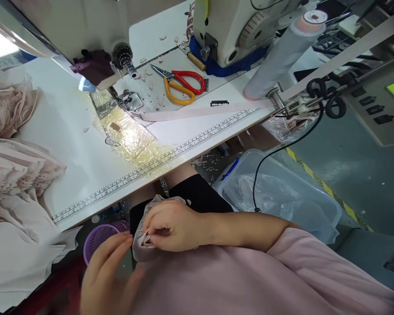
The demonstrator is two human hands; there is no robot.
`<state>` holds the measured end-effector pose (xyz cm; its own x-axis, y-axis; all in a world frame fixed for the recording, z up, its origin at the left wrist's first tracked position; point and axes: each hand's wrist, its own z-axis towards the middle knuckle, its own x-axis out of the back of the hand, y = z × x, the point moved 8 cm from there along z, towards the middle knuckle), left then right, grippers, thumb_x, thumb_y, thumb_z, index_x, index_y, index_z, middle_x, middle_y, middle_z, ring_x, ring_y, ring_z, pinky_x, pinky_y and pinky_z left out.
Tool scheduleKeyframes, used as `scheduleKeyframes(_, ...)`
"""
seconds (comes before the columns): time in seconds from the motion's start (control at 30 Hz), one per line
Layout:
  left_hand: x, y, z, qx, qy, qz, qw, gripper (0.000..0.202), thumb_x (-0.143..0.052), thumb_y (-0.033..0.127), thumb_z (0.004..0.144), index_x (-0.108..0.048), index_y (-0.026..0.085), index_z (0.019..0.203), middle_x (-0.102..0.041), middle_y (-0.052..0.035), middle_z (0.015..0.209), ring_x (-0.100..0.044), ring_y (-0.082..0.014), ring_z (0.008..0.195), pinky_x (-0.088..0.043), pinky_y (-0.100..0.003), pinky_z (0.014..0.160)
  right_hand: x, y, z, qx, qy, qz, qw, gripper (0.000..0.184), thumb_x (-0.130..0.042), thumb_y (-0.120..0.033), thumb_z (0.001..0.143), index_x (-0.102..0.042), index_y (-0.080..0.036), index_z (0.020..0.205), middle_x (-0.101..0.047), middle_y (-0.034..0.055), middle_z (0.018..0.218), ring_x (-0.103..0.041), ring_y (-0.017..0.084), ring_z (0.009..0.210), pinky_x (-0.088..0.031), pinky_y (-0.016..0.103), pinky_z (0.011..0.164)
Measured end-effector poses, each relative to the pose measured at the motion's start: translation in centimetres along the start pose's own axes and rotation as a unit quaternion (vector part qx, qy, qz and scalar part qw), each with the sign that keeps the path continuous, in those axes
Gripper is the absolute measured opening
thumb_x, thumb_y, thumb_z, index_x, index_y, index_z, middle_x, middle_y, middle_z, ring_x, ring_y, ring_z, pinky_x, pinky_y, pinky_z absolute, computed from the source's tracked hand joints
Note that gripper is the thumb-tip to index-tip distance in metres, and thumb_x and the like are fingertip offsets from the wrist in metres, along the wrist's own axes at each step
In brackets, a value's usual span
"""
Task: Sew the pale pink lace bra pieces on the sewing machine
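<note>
My right hand (175, 225) pinches the edge of a beige lace garment piece (139, 249) over my lap, below the table's front edge. Most of that fabric is covered by the hand. To its left is my left hand (107, 271), fingers apart and slightly blurred, with nothing visible in it. Its fingertips come close to the fabric; whether they touch it I cannot tell. Above them on the table stands a sewing machine (85, 26), with a beige strip (200, 112) running into its folder near the needle area.
Beige fabric piles (16, 175) lie at the table's left. Scissors (180, 85) with red and orange handles and a razor blade (219, 103) rest near the machine. A printed ruler (157, 164) follows the front edge. Below are a clear plastic bin (318, 205) and a purple basket (96, 238).
</note>
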<state>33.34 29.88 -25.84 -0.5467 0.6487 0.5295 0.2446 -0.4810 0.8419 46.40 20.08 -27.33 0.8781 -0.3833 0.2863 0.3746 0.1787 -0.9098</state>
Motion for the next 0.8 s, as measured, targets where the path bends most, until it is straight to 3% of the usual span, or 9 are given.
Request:
scheduleKeyframes(0.07, -1.1, 2.0, 0.3, -0.060, -0.003, 0.055, 0.997, 0.032, -0.082, 0.021, 0.056, -0.075, 0.026, 0.087, -0.073, -0.0024, 0.087, -0.066, -0.0193, 0.081, -0.049, -0.022, 0.082, -0.2, 0.1, 0.1, -0.018, 0.006, -0.015, 1.000, 0.010, -0.063, -0.006, 0.068, -0.063, -0.014, 0.061, -0.070, 0.0036, 0.082, -0.064, 0.011, 0.070, -0.049, 0.019, 0.068)
scheduleKeyframes(0.17, -2.4, 2.7, 0.8, -0.115, 0.011, 0.095, 0.989, 0.023, -0.076, 0.020, 0.066, -0.074, 0.027, 0.087, -0.073, -0.0006, 0.084, -0.067, -0.0170, 0.076, -0.051, -0.021, 0.077, -0.4, 0.1, 0.1, -0.040, -0.010, -0.024, 0.999, 0.008, -0.064, -0.007, 0.071, -0.066, -0.013, 0.065, -0.071, 0.0048, 0.084, -0.064, 0.012, 0.073, -0.050, 0.020, 0.070)
scheduleKeyframes(0.4, -3.7, 4.0, 0.3, -0.286, -0.019, 0.229, 0.930, 0.007, -0.060, 0.012, 0.083, -0.062, 0.017, 0.088, -0.068, -0.0034, 0.081, -0.065, -0.0126, 0.069, -0.052, -0.020, 0.066, -1.2, -0.1, 0.2, -0.081, -0.177, -0.099, 0.976, 0.018, -0.054, -0.010, 0.085, -0.071, -0.009, 0.091, -0.069, 0.0075, 0.103, -0.063, 0.017, 0.096, -0.047, 0.027, 0.087)
scheduleKeyframes(0.53, -4.2, 4.1, 0.5, -0.290, -0.037, 0.237, 0.927, 0.007, -0.058, 0.011, 0.083, -0.060, 0.016, 0.088, -0.065, -0.0040, 0.081, -0.063, -0.0122, 0.068, -0.052, -0.020, 0.063, -1.8, -0.1, 0.2, -0.071, -0.239, -0.177, 0.952, 0.020, -0.052, -0.016, 0.088, -0.070, -0.009, 0.096, -0.066, 0.0070, 0.109, -0.061, 0.020, 0.100, -0.046, 0.033, 0.089)
scheduleKeyframes(0.63, -4.0, 3.8, 0.7, -0.272, -0.033, 0.234, 0.933, 0.009, -0.059, 0.009, 0.081, -0.059, 0.016, 0.086, -0.063, -0.0032, 0.081, -0.061, -0.0110, 0.068, -0.050, -0.020, 0.063, -1.6, 0.6, 0.0, -0.087, -0.283, -0.257, 0.920, 0.017, -0.054, -0.018, 0.087, -0.071, -0.013, 0.088, -0.067, 0.0068, 0.099, -0.062, 0.024, 0.092, -0.047, 0.039, 0.080)
scheduleKeyframes(0.73, -3.4, 3.8, 0.7, -0.263, -0.014, 0.235, 0.936, 0.010, -0.060, 0.008, 0.081, -0.058, 0.016, 0.086, -0.061, -0.0020, 0.081, -0.060, -0.0098, 0.070, -0.048, -0.019, 0.066, 0.2, 1.8, -0.7, -0.136, -0.306, -0.307, 0.891, 0.018, -0.054, -0.016, 0.086, -0.071, -0.012, 0.085, -0.067, 0.0084, 0.093, -0.062, 0.025, 0.086, -0.045, 0.041, 0.079)
scheduleKeyframes(0.8, -3.0, 3.7, 0.7, -0.258, -0.014, 0.220, 0.941, 0.009, -0.060, 0.008, 0.081, -0.058, 0.016, 0.085, -0.061, -0.0015, 0.081, -0.060, -0.0094, 0.071, -0.048, -0.019, 0.068, 2.0, 2.4, -1.0, -0.164, -0.282, -0.294, 0.899, 0.018, -0.054, -0.017, 0.087, -0.071, -0.011, 0.089, -0.067, 0.0098, 0.099, -0.062, 0.025, 0.091, -0.044, 0.041, 0.084)
